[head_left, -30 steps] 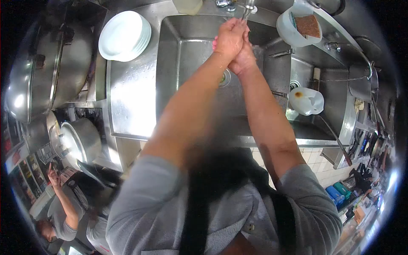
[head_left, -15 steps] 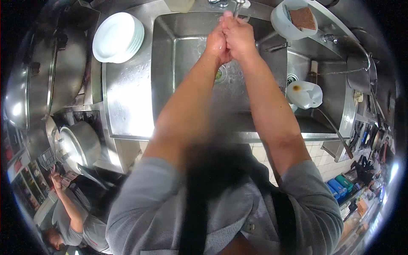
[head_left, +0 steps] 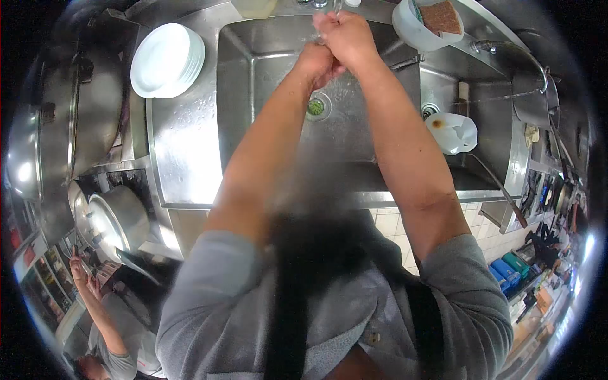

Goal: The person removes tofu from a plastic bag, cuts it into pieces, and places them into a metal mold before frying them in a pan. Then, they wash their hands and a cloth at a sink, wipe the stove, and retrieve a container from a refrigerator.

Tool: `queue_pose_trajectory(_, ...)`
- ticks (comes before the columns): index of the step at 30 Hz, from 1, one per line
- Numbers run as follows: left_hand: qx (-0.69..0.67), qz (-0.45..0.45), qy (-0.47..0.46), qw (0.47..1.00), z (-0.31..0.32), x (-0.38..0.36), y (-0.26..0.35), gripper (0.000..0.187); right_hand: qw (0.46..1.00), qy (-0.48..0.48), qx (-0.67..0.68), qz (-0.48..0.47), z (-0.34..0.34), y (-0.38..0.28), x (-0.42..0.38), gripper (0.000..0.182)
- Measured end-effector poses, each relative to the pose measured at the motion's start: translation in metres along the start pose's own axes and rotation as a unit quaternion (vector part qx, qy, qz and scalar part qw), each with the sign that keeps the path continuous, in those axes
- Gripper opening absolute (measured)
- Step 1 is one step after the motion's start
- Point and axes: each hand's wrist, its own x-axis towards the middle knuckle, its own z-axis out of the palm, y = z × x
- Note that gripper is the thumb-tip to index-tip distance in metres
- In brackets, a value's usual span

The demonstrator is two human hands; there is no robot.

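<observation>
Tap [head_left: 338,5] is up at the top edge of the view, spout just above the hands, at the far side of the big sink basin [head_left: 354,142]. As for how far along, imo mid-go: left hand [head_left: 315,62] and right hand [head_left: 349,39] are both right by the spout, touching each other, and neither has been pulled back toward the body. Wet spots on the basin floor btw. How much is done vs left, can't tell from this tbh.

Left's fingers look curled in under the right, which sits a bit farther out w/ its fingers pointing up-left, kinda blurry. Don't see anything held, but the overlap hides the palms, so can't say for sure if either is spread or closed.

Other stuff: drain [head_left: 316,106] w/ green bits in it, below the hands. Tub [head_left: 411,30] w/ a brown sponge [head_left: 440,17] on the right rim, cut-open plastic jug [head_left: 455,134] in the side basin, stack of plates [head_left: 166,60] on the left counter, big pot [head_left: 130,212] lower left. Co-worker's hand [head_left: 79,271] is well apart, bottom left. Nothing obvious blocking the hands afaict, tho a dark blur btwn the forearms hides the near part of the sink.
</observation>
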Motion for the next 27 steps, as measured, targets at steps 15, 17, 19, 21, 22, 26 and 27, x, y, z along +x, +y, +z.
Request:
queue_pose_trajectory(15,0.12,-0.07,-0.083,0.987,-0.109,0.158,0.014,0.086,0.969,-0.203,-0.139,0.015,-0.029,0.142,-0.084,0.027)
queue_pose_trajectory(17,0.079,-0.078,-0.022,0.994,-0.094,0.146,0.051,0.074,0.953,-0.223,-0.198,0.05,-0.045,0.14,-0.126,0.029)
queue_pose_trajectory(19,0.04,-0.09,0.035,0.995,-0.085,0.142,0.071,0.063,0.953,-0.226,-0.185,0.078,-0.053,0.157,-0.158,0.031)
queue_pose_trajectory(21,0.089,-0.046,0.031,0.994,-0.087,0.147,0.082,0.031,0.953,-0.239,-0.152,0.112,-0.06,0.17,-0.179,0.03)
queue_pose_trajectory(22,0.09,-0.049,0.021,0.995,-0.101,0.159,0.082,0.031,0.953,-0.23,-0.154,0.118,-0.066,0.169,-0.187,0.03)
queue_pose_trajectory(26,0.037,-0.003,0.005,0.999,-0.078,0.149,0.081,0.023,0.953,-0.208,-0.11,0.192,-0.081,0.169,-0.213,0.031)
queue_pose_trajectory(27,0.092,0.007,0.1,0.991,-0.06,0.131,0.087,0.02,0.958,-0.194,-0.1,0.189,-0.084,0.168,-0.218,0.031)
